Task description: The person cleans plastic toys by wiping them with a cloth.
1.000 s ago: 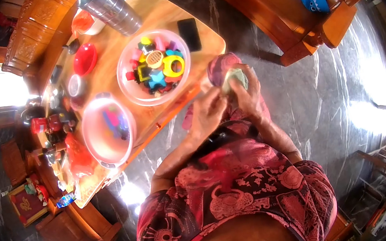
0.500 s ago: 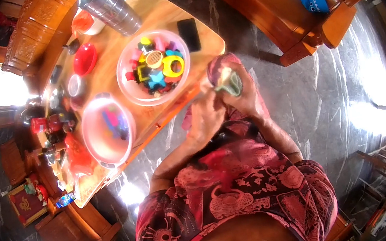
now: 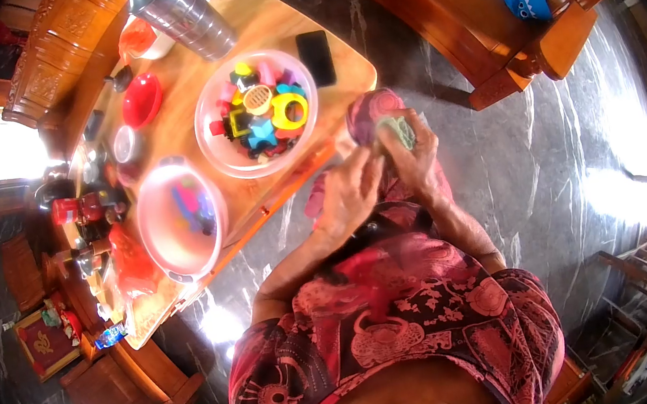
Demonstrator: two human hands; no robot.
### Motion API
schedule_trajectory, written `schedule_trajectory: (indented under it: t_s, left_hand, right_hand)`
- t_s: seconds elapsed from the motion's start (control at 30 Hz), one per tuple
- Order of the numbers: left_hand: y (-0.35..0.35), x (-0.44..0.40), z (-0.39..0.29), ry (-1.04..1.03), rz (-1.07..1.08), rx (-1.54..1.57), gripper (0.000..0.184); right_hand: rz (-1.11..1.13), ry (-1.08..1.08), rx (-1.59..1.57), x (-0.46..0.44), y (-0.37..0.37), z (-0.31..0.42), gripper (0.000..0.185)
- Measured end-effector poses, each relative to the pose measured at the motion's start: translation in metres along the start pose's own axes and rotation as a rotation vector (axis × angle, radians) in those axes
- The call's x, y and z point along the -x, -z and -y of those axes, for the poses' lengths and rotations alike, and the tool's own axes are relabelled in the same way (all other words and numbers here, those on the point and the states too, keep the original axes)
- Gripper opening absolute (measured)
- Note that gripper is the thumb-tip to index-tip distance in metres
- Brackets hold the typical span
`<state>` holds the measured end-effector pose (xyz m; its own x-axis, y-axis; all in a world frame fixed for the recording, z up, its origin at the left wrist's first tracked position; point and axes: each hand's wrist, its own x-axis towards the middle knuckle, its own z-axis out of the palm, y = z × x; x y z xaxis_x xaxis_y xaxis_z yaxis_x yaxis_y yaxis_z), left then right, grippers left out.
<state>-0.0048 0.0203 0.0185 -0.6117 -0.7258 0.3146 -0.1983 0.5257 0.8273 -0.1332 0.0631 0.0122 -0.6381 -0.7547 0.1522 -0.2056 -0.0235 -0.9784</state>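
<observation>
From where I stand, the toy tub makes the easiest marker: a round, pinkish, see-through tub on the wooden worktop, heaped with yellow, blue, red and pink pieces. To its right and lower down, off the worktop's edge, the person has both hands together over patterned clothing. The right hand has its grip closed on a small pale green piece, soft-looking and partly hidden by the fingers. The left hand comes up beside it, fingers bent towards the right hand's fingertips; whether its grip has hold of anything, I can't tell.

A dark phone lies just beside the toy tub, on the upper right. Above the tub, towards the left, there's a big metallic tumbler, with a white bowl holding something orange-red near it. Left of the tub sits a red bowl. Down and to the left is a second tub, with some blue and pink pieces inside, and beyond it a crumpled red bag. Well off to the toy tub's right, a blue toy rests on a wooden bench.
</observation>
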Motion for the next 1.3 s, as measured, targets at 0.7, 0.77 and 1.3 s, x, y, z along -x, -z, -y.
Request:
schedule_trajectory:
  t_s: [0.7, 0.77, 1.3]
  left_hand:
    - [0.0, 0.004, 0.003, -0.075, -0.03, -0.02, 0.009]
    - [0.003, 0.001, -0.005, -0.019, -0.012, -0.006, 0.008]
    - [0.001, 0.0, 0.032, 0.654, 0.234, 1.02, 0.022]
  right_hand:
    - [0.192, -0.071, -0.164, 0.003, 0.007, 0.002, 0.033]
    - [0.123, 0.034, -0.064, 0.003, 0.005, 0.002, 0.026]
    - [0.256, -0.141, -0.702, -0.008, 0.019, -0.022, 0.023]
